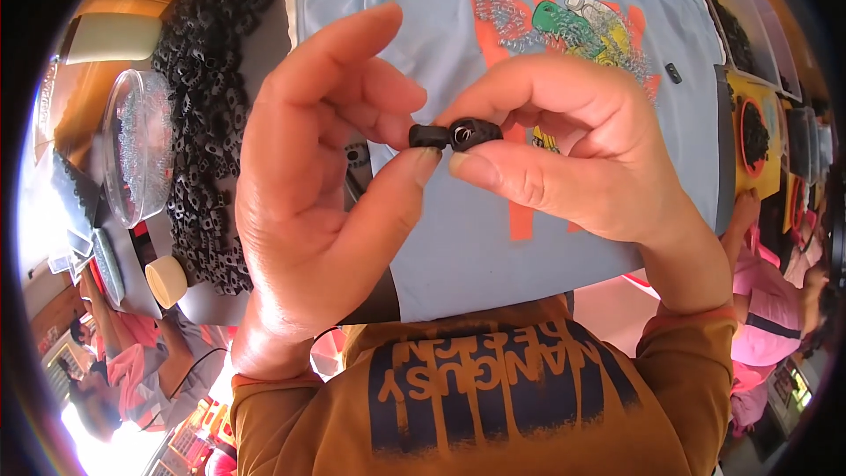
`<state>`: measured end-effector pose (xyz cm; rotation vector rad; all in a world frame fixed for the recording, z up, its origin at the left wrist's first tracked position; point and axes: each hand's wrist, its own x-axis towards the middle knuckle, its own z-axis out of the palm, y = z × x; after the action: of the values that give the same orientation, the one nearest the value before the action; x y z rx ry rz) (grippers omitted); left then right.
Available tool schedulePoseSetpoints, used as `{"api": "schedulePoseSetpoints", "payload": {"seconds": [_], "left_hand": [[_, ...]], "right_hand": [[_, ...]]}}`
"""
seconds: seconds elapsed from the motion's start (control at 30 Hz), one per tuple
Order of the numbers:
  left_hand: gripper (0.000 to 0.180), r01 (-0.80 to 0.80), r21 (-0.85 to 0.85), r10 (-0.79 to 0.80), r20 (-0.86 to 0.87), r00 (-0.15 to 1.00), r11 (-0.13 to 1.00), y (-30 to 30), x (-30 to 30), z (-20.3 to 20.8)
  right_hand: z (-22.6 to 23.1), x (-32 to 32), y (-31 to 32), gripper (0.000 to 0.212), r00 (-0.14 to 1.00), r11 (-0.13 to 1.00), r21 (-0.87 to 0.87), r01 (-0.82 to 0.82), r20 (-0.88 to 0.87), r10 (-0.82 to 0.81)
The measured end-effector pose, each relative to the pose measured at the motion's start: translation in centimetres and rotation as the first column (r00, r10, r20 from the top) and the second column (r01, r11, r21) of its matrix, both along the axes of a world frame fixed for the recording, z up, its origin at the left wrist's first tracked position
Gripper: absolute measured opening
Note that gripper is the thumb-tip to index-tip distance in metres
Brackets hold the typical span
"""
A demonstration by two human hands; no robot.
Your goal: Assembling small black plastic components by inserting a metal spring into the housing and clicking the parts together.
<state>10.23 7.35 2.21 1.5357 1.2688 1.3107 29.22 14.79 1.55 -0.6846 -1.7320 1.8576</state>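
Note:
My left hand [326,167] pinches a small black plastic plunger [429,136] between thumb and forefinger, its other fingers loosely curled. Touching or nearly touching it end to end is a black cord lock body [474,132], gripped between the thumb and fingers of my right hand [573,141]. A bit of shiny metal spring [463,134] shows in the round opening of the body. Both hands are raised over a light blue cloth [458,273] with a printed picture. Many small loose springs [520,22] lie on its far part.
A long heap of black plastic pieces [207,123] runs along the left. Beside it stands a clear round tub [132,150] of springs. One black cord lock [673,73] lies at the cloth's right. Trays and a red-rimmed bowl [753,137] stand far right; other people sit at both sides.

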Motion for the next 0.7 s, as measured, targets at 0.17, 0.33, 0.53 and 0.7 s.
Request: {"api": "schedulePoseSetpoints", "payload": {"seconds": [0.17,0.33,0.53,0.7], "left_hand": [[0.044,0.005,-0.170,0.011,0.095,0.995,0.985,-0.5,-0.3,0.3],[0.025,0.071,0.022,-0.070,-0.040,0.997,0.997,0.1,-1.2,0.0],[0.018,0.026,-0.129,-0.006,0.157,0.988,0.991,-0.3,-0.9,0.5],[0.019,0.037,-0.229,-0.002,0.153,0.988,0.973,-0.3,-0.7,0.8]], "right_hand": [[-0.2,0.0,0.0,0.020,1.000,0.990,0.141,0.014,-0.009,-0.013],[-0.3,-0.3,-0.3,0.019,0.996,0.983,0.173,0.068,-0.069,-0.056],[0.0,-0.3,-0.6,0.021,0.996,0.990,0.116,0.079,-0.040,-0.075],[-0.6,-0.6,-0.4,0.021,0.995,0.963,0.260,0.077,-0.085,-0.056]]}}
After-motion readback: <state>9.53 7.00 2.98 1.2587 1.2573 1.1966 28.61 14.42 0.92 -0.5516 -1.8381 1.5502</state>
